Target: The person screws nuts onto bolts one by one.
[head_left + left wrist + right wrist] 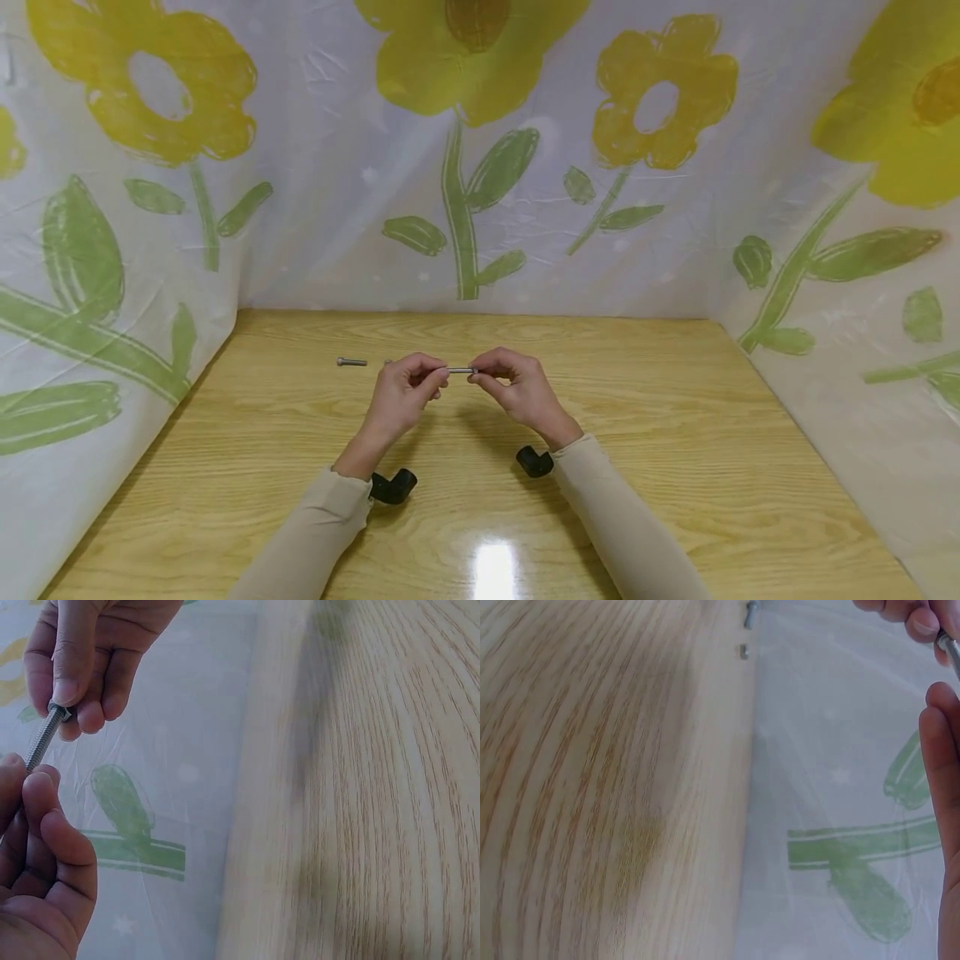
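Note:
In front of the chest, both hands are raised over the wooden table with a threaded metal bolt (460,370) between them. My left hand (405,392) pinches one end of it between thumb and fingers. At the other end, my right hand (521,387) pinches a small nut (60,711), which sits around the bolt in the left wrist view. Bare thread shows between the two sets of fingertips. A second bolt (351,362) lies on the table, left of my left hand. Close by it is a small metal piece (743,651), mostly hidden behind my left hand in the head view.
The wooden table (675,467) reaches back to a white curtain (315,250) printed with yellow flowers, which also hangs along both sides. Black wrist-worn mounts (393,486) stick out from both beige sleeves (622,517).

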Demonstrator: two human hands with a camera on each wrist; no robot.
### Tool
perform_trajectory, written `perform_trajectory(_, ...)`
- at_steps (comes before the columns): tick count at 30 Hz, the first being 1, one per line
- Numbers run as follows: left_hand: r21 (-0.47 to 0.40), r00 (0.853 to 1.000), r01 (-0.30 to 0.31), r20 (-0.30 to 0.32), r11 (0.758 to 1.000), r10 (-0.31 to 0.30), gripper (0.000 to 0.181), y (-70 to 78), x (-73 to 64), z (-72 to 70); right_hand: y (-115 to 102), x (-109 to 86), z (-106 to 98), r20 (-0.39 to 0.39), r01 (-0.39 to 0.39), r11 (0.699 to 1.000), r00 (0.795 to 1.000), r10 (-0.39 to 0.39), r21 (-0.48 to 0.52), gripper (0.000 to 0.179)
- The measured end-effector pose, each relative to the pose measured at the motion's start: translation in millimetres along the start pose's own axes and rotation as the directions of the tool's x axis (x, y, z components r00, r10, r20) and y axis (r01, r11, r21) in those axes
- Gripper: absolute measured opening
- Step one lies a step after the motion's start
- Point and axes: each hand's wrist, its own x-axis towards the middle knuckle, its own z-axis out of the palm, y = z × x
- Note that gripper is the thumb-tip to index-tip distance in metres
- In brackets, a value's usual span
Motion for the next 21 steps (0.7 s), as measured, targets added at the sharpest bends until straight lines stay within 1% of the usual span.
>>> perform_trajectory(4,0.014,1.000,0.003,-0.011,1.000,-0.002,0.016,-2.0,0.8,1.1,-3,-0.3,-1,-0.006,0.007,1.000,1.000,-0.007,-0.019,0.011)
perform_trajectory(9,0.034,1.000,0.012,-0.019,0.999,-0.012,0.016,-4.0,0.9,0.9,-1,0.0,0,-0.005,0.052,0.998,0.999,-0.052,-0.031,0.012)
perform_trajectory(12,0.042,1.000,0.017,-0.018,0.999,-0.016,0.016,-3.5,0.9,0.8,6,-0.4,2,-0.009,0.058,0.998,0.998,-0.059,-0.033,0.013)
perform_trajectory(17,0.033,1.000,0.006,-0.012,0.999,-0.005,0.016,-0.3,0.6,0.9,28,-2.0,4,-0.016,0.041,0.998,0.999,-0.042,-0.043,0.012)
perform_trajectory(21,0.029,1.000,-0.001,-0.011,1.000,0.001,0.015,2.0,0.3,0.9,38,-2.7,3,-0.006,0.063,0.997,0.998,-0.064,-0.045,0.011)
